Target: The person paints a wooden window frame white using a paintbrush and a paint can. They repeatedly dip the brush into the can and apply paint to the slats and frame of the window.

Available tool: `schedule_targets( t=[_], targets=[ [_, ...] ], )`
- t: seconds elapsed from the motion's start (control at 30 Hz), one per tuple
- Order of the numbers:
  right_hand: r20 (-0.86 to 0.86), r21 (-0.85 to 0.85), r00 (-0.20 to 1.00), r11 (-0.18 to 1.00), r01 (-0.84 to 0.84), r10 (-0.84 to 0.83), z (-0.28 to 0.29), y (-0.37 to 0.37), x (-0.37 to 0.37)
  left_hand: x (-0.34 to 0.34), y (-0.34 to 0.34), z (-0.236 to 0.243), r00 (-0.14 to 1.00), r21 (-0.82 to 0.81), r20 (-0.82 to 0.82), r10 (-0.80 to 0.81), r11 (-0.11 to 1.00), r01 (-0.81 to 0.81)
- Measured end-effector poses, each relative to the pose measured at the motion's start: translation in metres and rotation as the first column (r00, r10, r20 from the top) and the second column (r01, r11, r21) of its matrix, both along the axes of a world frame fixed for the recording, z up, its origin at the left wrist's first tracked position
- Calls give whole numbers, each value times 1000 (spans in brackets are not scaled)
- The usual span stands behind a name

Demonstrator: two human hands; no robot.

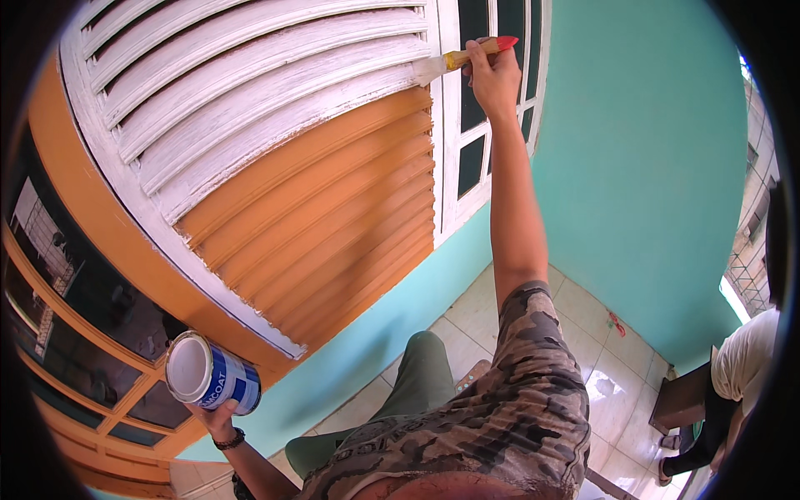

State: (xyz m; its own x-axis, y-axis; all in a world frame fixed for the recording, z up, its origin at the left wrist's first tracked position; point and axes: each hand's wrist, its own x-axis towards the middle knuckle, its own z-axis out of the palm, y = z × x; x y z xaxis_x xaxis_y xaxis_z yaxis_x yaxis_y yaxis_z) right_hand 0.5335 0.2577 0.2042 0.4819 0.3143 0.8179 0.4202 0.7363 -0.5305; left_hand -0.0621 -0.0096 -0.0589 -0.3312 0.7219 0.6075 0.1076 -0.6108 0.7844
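Observation:
My right hand (493, 77) is raised high and grips a paintbrush (467, 57) with a red-tipped wooden handle. Its white bristles touch the right end of a slat on the louvred shutter (275, 142). The shutter's upper slats are white; the lower slats are orange. My left hand (218, 417), low at the left, holds an open blue-and-white paint can (208, 375) filled with white paint, tilted toward me.
A white-framed window (483, 108) stands right of the shutter in a teal wall (642, 167). An orange glazed frame (83, 333) runs along the left. Another person (737, 375) sits at the right edge by a dark wooden stool (679, 400) on pale floor tiles.

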Motion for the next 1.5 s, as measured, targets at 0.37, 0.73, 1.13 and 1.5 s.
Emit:
schedule_targets(
  t=[0.37,0.73,1.13,1.5],
  targets=[
    [574,206,770,959,193,-278,-18,-37,-53,1,4,3,992,-13,-125,21,1000,-23],
    [437,-65,892,985,159,-115,-17,-54,-34,20,3,20,987,29,-163,6,1000,-1],
    [374,151,918,986,78,-130,-17,-37,-45,31,0,32,971,2,-229,69,998,-70],
    [614,321,754,947,32,-234,-8,-86,-179,31,7,34,970,46,-240,27,999,-17]
  ],
)
